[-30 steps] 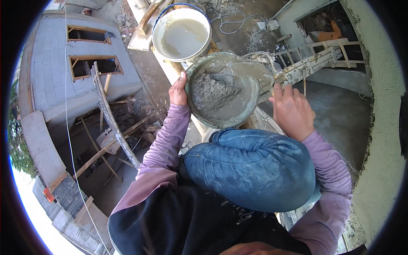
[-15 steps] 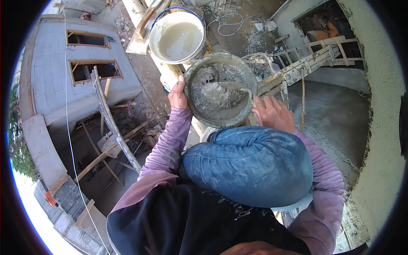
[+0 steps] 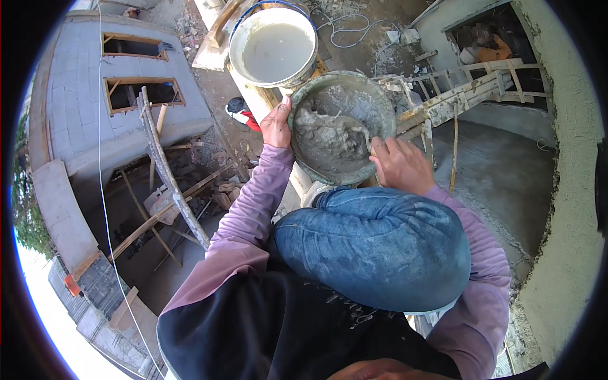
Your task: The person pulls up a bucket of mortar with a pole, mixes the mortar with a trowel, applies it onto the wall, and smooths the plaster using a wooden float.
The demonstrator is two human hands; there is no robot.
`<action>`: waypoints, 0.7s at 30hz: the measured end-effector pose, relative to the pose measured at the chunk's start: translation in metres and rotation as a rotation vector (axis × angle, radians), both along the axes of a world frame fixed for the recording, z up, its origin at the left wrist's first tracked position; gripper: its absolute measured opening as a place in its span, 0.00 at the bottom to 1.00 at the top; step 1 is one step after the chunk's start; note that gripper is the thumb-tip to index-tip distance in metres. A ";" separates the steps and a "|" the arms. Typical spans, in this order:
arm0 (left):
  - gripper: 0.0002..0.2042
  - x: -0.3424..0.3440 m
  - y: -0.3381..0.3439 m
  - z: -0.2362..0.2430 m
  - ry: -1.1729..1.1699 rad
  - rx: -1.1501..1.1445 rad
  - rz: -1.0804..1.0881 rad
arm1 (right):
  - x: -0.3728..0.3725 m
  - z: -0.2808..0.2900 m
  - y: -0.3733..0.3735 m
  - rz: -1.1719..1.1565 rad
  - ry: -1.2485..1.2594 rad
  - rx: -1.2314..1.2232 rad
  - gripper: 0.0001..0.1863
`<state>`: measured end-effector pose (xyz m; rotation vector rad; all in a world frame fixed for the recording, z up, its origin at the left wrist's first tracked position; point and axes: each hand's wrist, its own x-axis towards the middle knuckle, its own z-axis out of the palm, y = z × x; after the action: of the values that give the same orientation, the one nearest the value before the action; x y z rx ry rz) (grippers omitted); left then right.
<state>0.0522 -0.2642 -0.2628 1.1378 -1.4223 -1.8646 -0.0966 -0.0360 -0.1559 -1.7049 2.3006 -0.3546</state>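
My left hand is closed on the left rim of a round, mortar-stained basin, thumb on top of the edge. Wet grey mortar lies inside, heaped toward the middle. At the basin's right edge my right hand is wrapped round the handle of a trowel. Its blade sits in the mortar, partly covered by it. Just beyond the basin stands a white bucket of cloudy water. My bent knee in blue jeans is close below the basin.
Beneath the bucket run wooden planks, high above the ground. A wooden-handled float lies left of the bucket. Below, a person in red and white shows partly. Timber scaffolding and a plastered wall stand to the right.
My right hand has shifted inward over the rim, and the trowel has churned the mortar into a rougher heap. Basin and bucket appear slightly further right. The person below has come more into view.
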 end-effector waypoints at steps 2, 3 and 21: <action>0.14 -0.010 0.006 0.013 0.113 0.187 0.060 | -0.006 0.026 0.015 0.019 -0.012 0.029 0.17; 0.14 -0.011 0.007 0.019 0.114 0.186 0.064 | -0.012 0.039 0.021 0.051 -0.022 0.045 0.18; 0.14 -0.016 0.011 0.016 0.095 0.081 0.062 | 0.013 0.021 0.019 -0.238 -0.192 0.149 0.16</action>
<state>0.0362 -0.2529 -0.2470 1.1037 -1.2566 -1.9215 -0.0839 -0.0167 -0.1348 -1.2727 2.3261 -0.3641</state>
